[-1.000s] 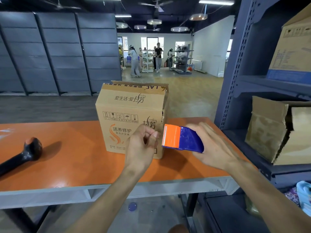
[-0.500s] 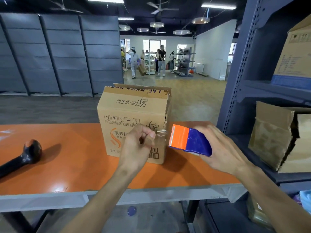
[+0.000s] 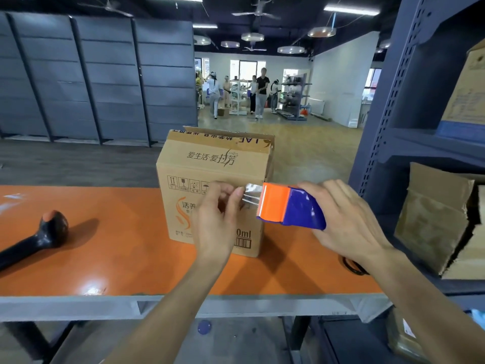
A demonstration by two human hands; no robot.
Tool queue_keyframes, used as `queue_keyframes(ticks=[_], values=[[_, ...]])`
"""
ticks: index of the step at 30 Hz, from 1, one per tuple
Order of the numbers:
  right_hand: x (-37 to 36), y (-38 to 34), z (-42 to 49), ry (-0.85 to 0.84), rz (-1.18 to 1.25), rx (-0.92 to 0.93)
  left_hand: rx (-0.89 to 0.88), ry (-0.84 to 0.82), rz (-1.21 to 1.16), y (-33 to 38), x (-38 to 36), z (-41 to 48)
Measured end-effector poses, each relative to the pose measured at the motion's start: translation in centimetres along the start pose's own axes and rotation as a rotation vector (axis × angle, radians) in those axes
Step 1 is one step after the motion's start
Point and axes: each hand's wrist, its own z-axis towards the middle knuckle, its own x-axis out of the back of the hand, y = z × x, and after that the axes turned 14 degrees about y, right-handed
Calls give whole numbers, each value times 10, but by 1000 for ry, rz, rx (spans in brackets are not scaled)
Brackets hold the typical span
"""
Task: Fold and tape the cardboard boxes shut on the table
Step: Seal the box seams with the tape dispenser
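on the orange table (image 3: 118, 258), towards its right end, stands the cardboard box (image 3: 215, 174), upright, printed front facing the person; in front of it, raised above the tabletop, the left hand (image 3: 215, 227) pinches the free end of the clear tape (image 3: 252, 193) between thumb and fingertips, while the right hand (image 3: 349, 227) is curled round the blue body of the tape dispenser (image 3: 288, 208), its orange cutter end pointing left; a short shiny length of tape stretches between the two.

judging by its corrugated walls, the box should be stiff at the sides and springy at the flaps; whether it is filled, and so heavy, i cannot tell; a flat palm on the top flaps, or a hold on the side walls, looks safest; the tape is thin and sticky and would likely cling to itself if let slack, so it wants holding taut by its very edge.

the box is plain brown with chinese lettering, handling symbols, an orange swirl and a barcode low on the front; its top flaps look folded over, the far edge riding up slightly; no tape shows across them from this angle.
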Motion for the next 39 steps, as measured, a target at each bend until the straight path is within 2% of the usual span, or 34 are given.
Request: queue_keyframes(ticks=[7, 16, 22, 29, 39], values=[[-5, 0, 5, 29, -88, 57, -94, 47, 102, -3, -10, -3], [-8, 4, 3, 37, -91, 32, -229, 96, 209, 1, -13, 1], [-3, 6, 6, 88, -98, 79, -194, 116, 150, 0, -12, -1], [0, 7, 10, 57, -106, 68, -118, 96, 172, 1, -18, 2], [1, 8, 15, 53, -120, 89, -184, 90, 293, 4, -24, 8]])
